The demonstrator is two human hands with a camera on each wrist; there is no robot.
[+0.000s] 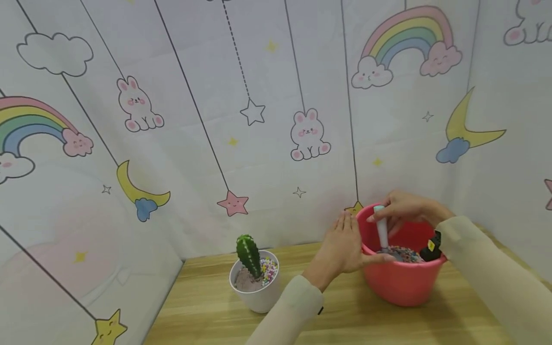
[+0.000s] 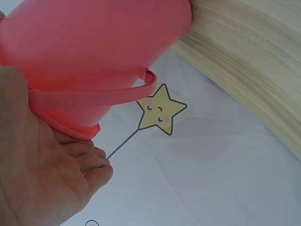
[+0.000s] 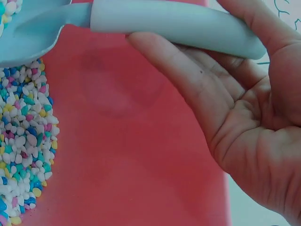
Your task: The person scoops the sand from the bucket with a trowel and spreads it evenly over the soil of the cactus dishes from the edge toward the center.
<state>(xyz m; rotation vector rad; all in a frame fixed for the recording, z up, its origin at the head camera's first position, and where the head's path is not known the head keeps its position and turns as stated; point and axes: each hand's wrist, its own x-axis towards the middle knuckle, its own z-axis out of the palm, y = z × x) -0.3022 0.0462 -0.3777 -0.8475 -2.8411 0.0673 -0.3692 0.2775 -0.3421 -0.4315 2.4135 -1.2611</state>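
Note:
A red bucket [image 1: 405, 285] stands at the right of the wooden table, with small multicoloured pebbles [image 3: 26, 136] inside. My left hand [image 1: 340, 247] holds its near left rim, thumb over the edge and fingers along the outer side; in the left wrist view the left hand [image 2: 51, 174] lies by the bucket's band-like handle [image 2: 94, 97]. Inside the bucket, my right hand [image 1: 403, 211] grips the pale handle of a small shovel [image 3: 174, 26]. The shovel's light-blue blade [image 3: 33, 35] is at the pebbles and carries some, its far part cut off by the frame.
Left of the bucket, a white pot [image 1: 258, 299] holds a green cactus [image 1: 248, 254], brownish soil and colourful pebbles on one side. Behind the wooden table [image 1: 194, 297] hangs a white cloth backdrop [image 1: 267, 182] printed with stars, rabbits and rainbows.

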